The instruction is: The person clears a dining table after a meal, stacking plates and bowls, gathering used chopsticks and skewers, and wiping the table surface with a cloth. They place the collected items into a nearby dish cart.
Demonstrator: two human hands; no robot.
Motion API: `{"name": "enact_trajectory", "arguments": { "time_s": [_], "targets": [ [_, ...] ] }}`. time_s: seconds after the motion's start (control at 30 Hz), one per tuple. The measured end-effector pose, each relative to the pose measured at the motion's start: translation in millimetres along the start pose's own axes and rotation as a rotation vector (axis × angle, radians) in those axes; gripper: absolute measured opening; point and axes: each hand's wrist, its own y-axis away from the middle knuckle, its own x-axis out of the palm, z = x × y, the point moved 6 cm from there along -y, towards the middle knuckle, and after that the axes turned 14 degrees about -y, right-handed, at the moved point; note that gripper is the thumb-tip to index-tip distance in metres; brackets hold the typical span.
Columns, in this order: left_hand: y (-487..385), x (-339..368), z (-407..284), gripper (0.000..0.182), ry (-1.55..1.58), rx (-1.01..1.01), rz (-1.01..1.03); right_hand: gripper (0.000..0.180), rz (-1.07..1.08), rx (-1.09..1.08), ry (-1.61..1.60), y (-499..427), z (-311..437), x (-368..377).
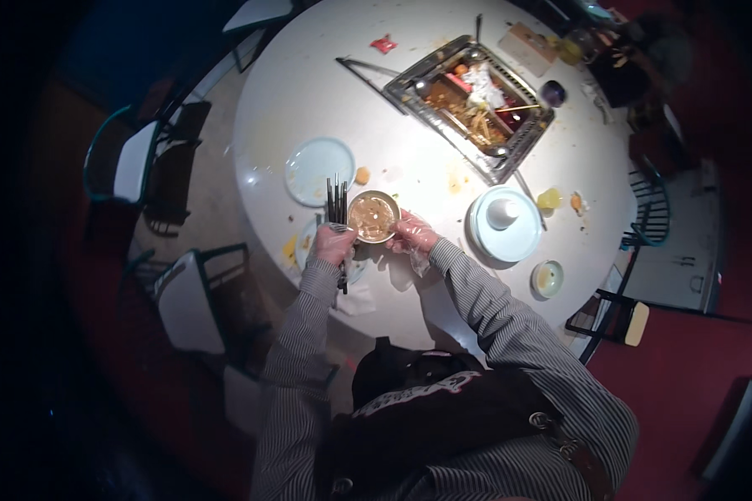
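My left hand [335, 243], in a clear plastic glove, grips a bundle of dark chopsticks [336, 200] that stick out above and below the fist. In my gloved right hand [413, 233] is the rim of a small bowl [375, 216] with brownish liquid in it. The left knuckles come close to the bowl's other side; whether they touch it I cannot tell. Beyond the chopsticks lies a pale blue plate [319, 170] with food scraps. Another soiled plate [305, 247] is partly hidden under my left hand.
A square hotpot [470, 106] with leftovers and crumpled tissue sits on the round white table [413, 141]. To the right are stacked plates [507, 235] topped by a white cup [502, 213], a small bowl [547, 279] and a yellowish cup [549, 198]. Chairs [191, 304] stand around the left side.
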Motion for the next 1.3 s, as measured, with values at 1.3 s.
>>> {"name": "enact_trajectory", "arguments": {
  "time_s": [1.3],
  "targets": [
    [-31,-69,136,0.021,0.511,-0.174,-0.152,0.021,-0.350,-0.338,0.360,-28,198,-85]
  ]
}}
